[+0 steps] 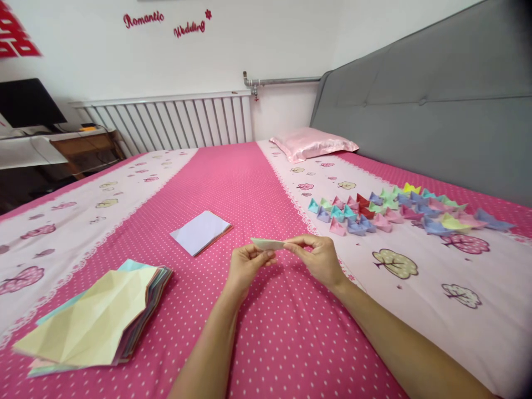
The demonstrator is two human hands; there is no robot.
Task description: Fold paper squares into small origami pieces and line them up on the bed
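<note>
A small pale green piece of folded paper (268,244) is held up over the bed, seen nearly edge-on. My left hand (248,265) pinches its left end between thumb and fingers. At its right end, my right hand (318,257) grips it with thumb and forefinger. Beyond my left hand lies a small stack of square paper (202,231), lavender on top. Nearer on the left sits a thicker pile of creased paper sheets (95,316) in several colours, with a cream sheet uppermost. Several folded paper boats (386,210) in many colours stand in rows at the right.
A pink dotted bedspread (236,172) with pale printed bands covers the bed. A pink pillow (311,144) lies at the far end, beside a grey headboard (432,94). Along the wall runs a white radiator (174,123). A monitor (29,103) stands on a desk at left.
</note>
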